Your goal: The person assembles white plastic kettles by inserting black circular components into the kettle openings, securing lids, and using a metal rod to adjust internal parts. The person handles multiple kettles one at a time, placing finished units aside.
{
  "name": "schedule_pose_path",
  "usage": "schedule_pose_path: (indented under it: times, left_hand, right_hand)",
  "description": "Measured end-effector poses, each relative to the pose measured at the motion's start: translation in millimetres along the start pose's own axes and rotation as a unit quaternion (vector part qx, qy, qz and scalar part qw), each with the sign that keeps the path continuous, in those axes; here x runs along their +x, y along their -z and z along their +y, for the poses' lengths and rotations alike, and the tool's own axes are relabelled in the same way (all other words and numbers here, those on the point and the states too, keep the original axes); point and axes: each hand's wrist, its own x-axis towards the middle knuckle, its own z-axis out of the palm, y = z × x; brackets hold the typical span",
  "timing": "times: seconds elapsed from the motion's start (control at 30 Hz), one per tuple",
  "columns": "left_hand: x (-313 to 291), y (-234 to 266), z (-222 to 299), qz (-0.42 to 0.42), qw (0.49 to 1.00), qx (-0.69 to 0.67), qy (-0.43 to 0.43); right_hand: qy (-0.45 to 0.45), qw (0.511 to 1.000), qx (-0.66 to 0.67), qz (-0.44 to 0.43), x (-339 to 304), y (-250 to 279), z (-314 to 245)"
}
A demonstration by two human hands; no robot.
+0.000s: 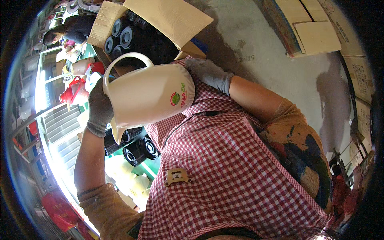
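Note:
A cream-white plastic pitcher [148, 96] lies on its side in the air before my checked apron. Its base points right, its loop handle arches up on the far side, and its spout hangs down at the near left. My left hand [101, 107], in a grey glove, is closed on the rim end beside the spout, its fingertips partly hidden. At the base end my right hand [210, 76], gloved in grey too, is held against the pitcher, some of its fingers out of sight behind it. A coloured printed mark shows on the pitcher's side.
Beyond the pitcher stands an open cardboard box [168, 18] filled with black round parts [127, 37]. More black round parts [149, 148] sit below the spout on a brightly lit bench. Red plastic pieces [74, 91] and another person [76, 30] are at far left; cartons [318, 38] stand right.

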Motion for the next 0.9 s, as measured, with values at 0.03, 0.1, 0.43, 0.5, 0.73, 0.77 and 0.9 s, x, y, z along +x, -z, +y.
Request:
schedule_pose_path:
  times: [0.03, 0.1, 0.43, 0.5, 0.73, 0.77, 0.9]
  left_hand:
    - [-1, 1, -1, 0.0, 1.0, -0.008, 0.006]
    - [-2, 5, -6, -0.013, 1.0, 0.002, 0.021]
    - [-54, 9, -40, 0.044, 0.853, -0.49, 0.177]
    - [-70, -1, -37, 0.063, 0.837, -0.513, 0.179]
    - [-86, 4, -32, 0.106, 0.83, -0.519, 0.171]
    - [-85, 12, -33, 0.112, 0.837, -0.508, 0.166]
    - [-92, 32, -29, 0.13, 0.85, -0.491, 0.141]
  right_hand:
    - [0.081, 0.993, -0.035, 0.073, -1, -10, 8]
    - [0.107, 0.992, -0.006, 0.06, 5, -14, 17]
    - [0.223, 0.898, 0.366, 0.105, 10, -3, -58]
    - [0.349, 0.892, 0.215, 0.19, 21, -6, -64]
    - [0.183, 0.897, 0.393, 0.08, 16, -7, -83]
    - [0.139, 0.883, 0.447, 0.039, 15, -6, -84]
    - [0.197, 0.893, 0.404, -0.009, 28, 1, -71]
